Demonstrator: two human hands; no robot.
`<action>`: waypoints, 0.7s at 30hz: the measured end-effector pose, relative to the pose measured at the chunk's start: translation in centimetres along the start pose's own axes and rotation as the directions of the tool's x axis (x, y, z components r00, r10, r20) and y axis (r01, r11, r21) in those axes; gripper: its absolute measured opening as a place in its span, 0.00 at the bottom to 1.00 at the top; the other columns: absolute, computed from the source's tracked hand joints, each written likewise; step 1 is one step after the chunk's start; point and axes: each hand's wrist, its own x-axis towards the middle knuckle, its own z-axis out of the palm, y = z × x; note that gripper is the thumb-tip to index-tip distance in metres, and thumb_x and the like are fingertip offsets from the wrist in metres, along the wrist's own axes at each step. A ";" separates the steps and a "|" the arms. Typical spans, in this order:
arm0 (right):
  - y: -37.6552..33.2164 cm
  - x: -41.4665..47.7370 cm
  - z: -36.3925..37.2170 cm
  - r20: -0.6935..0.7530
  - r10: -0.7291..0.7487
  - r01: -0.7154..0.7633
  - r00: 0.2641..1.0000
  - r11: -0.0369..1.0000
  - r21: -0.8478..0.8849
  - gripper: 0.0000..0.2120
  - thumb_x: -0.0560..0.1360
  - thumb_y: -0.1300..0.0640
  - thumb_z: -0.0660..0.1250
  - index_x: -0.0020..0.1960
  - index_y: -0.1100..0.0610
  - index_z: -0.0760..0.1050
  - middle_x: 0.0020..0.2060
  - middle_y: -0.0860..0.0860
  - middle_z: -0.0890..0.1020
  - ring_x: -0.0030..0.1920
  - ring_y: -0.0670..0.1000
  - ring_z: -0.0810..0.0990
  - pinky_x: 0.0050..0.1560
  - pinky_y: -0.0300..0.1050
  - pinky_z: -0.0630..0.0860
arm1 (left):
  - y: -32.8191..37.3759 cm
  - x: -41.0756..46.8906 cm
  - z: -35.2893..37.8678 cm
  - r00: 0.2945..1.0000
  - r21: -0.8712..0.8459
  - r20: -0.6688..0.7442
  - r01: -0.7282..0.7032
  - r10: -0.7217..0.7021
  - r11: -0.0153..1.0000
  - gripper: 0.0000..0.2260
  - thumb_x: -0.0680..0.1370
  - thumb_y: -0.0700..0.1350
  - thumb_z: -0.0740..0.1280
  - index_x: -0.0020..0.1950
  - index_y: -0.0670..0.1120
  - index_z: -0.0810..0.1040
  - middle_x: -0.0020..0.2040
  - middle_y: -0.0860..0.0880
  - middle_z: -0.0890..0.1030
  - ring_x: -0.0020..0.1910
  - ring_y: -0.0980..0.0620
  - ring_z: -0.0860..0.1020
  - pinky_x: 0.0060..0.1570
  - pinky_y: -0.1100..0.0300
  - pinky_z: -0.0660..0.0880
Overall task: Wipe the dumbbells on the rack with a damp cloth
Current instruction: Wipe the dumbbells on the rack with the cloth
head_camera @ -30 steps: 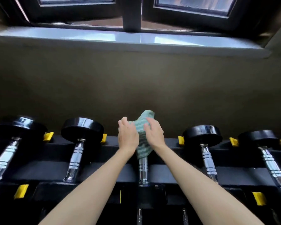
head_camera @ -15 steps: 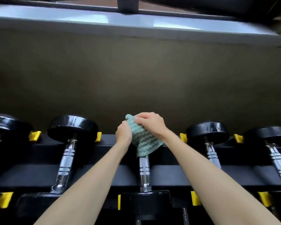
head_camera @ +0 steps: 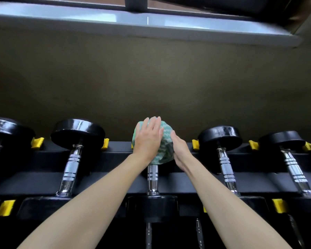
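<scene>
A green-and-white patterned cloth (head_camera: pixel 164 148) is draped over the far head of the middle dumbbell, hiding that head. Its chrome handle (head_camera: pixel 152 177) runs toward me down to the near black head (head_camera: pixel 153 207). My left hand (head_camera: pixel 148 139) lies flat on the cloth's top and left side, fingers straight. My right hand (head_camera: pixel 180 150) presses its palm against the cloth's right side. Other black dumbbells with chrome handles sit on the black rack (head_camera: pixel 106 182): one to the left (head_camera: pixel 77 130) and one to the right (head_camera: pixel 220 134).
More dumbbells stand at the far left (head_camera: pixel 5 125) and far right (head_camera: pixel 282 139). Yellow stops (head_camera: pixel 37 141) mark the rack's cradles. A lower row of handles (head_camera: pixel 198 232) shows below. Behind the rack rises a drab wall (head_camera: pixel 151 78) under a window sill (head_camera: pixel 151 20).
My left hand moved from beside the cloth onto its top, fingers spread flat. My right hand dropped from the cloth's top to its right side. The cloth now wraps the dumbbell head.
</scene>
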 end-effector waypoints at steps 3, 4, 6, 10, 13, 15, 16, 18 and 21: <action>-0.3 -2.2 -1.2 -0.108 -0.020 0.014 0.994 0.999 -0.052 0.09 0.75 0.61 0.61 0.40 0.58 0.78 0.37 0.54 0.76 0.42 0.53 0.73 0.44 0.46 0.70 | 0.0 -1.6 -0.2 0.996 0.060 -0.029 -0.087 0.089 0.994 0.20 0.77 0.45 0.53 0.58 0.37 0.79 0.56 0.42 0.81 0.55 0.42 0.80 0.51 0.49 0.79; -0.3 -2.8 -1.6 -0.108 -0.031 0.024 0.994 0.997 -0.067 0.11 0.75 0.63 0.61 0.35 0.58 0.75 0.32 0.53 0.75 0.38 0.52 0.72 0.40 0.45 0.68 | -0.1 -2.1 -0.2 0.989 0.084 -0.051 -0.133 0.138 0.988 0.19 0.76 0.44 0.54 0.56 0.36 0.80 0.54 0.41 0.82 0.54 0.42 0.81 0.50 0.50 0.79; -0.5 -4.9 -2.1 -0.039 -0.035 0.032 0.999 0.997 -0.075 0.13 0.76 0.64 0.61 0.33 0.57 0.74 0.26 0.49 0.74 0.30 0.47 0.73 0.34 0.41 0.70 | -0.1 -3.8 -0.9 0.969 0.075 -0.111 -0.214 0.221 0.974 0.12 0.75 0.40 0.59 0.48 0.38 0.82 0.44 0.43 0.83 0.44 0.45 0.83 0.41 0.55 0.81; -2.5 -8.8 -1.2 -0.041 -0.150 0.141 0.988 0.975 -0.172 0.12 0.74 0.60 0.61 0.32 0.55 0.72 0.32 0.53 0.75 0.34 0.50 0.72 0.36 0.43 0.68 | -0.1 -6.4 -5.6 0.983 -0.075 -0.113 -0.155 0.146 0.985 0.04 0.77 0.38 0.64 0.43 0.39 0.76 0.39 0.43 0.77 0.39 0.45 0.77 0.36 0.58 0.69; -3.7 -12.6 1.3 -0.005 -0.314 0.295 0.949 0.898 -0.327 0.16 0.75 0.56 0.60 0.29 0.54 0.62 0.31 0.54 0.66 0.35 0.51 0.65 0.37 0.45 0.58 | -1.7 -8.3 -9.5 0.970 -0.137 -0.242 -0.008 -0.026 0.991 0.21 0.79 0.51 0.49 0.42 0.38 0.74 0.39 0.40 0.74 0.39 0.40 0.74 0.34 0.52 0.70; -4.2 -15.7 3.6 0.033 -0.405 0.383 0.914 0.830 -0.406 0.19 0.77 0.55 0.59 0.29 0.54 0.58 0.28 0.52 0.64 0.32 0.50 0.62 0.34 0.47 0.55 | -3.7 -10.0 -12.3 0.931 -0.006 -0.366 0.012 -0.013 1.000 0.20 0.78 0.51 0.52 0.36 0.39 0.74 0.33 0.41 0.73 0.32 0.41 0.75 0.23 0.57 0.69; -4.4 -17.2 5.0 0.046 -0.435 0.410 0.899 0.802 -0.433 0.20 0.77 0.55 0.58 0.28 0.55 0.58 0.26 0.51 0.63 0.30 0.50 0.61 0.32 0.47 0.56 | -4.9 -10.9 -13.7 0.906 0.102 -0.423 0.019 0.026 0.995 0.19 0.77 0.50 0.54 0.34 0.40 0.74 0.31 0.43 0.73 0.30 0.43 0.74 0.21 0.61 0.66; -4.1 -19.5 7.7 0.065 -0.467 0.439 0.882 0.762 -0.477 0.22 0.78 0.56 0.57 0.27 0.55 0.56 0.24 0.49 0.63 0.27 0.49 0.60 0.31 0.47 0.56 | -7.1 -12.6 -16.3 0.876 0.277 -0.477 0.078 0.067 0.958 0.18 0.76 0.49 0.55 0.31 0.42 0.74 0.29 0.44 0.72 0.28 0.44 0.74 0.19 0.64 0.64; -2.7 -21.1 12.3 0.158 -0.429 0.446 0.890 0.741 -0.501 0.21 0.79 0.56 0.55 0.28 0.55 0.58 0.26 0.50 0.66 0.29 0.51 0.64 0.33 0.48 0.59 | -11.2 -15.2 -17.8 0.848 0.372 -0.525 0.157 0.069 0.915 0.19 0.75 0.49 0.56 0.28 0.42 0.74 0.29 0.45 0.72 0.30 0.44 0.74 0.23 0.64 0.63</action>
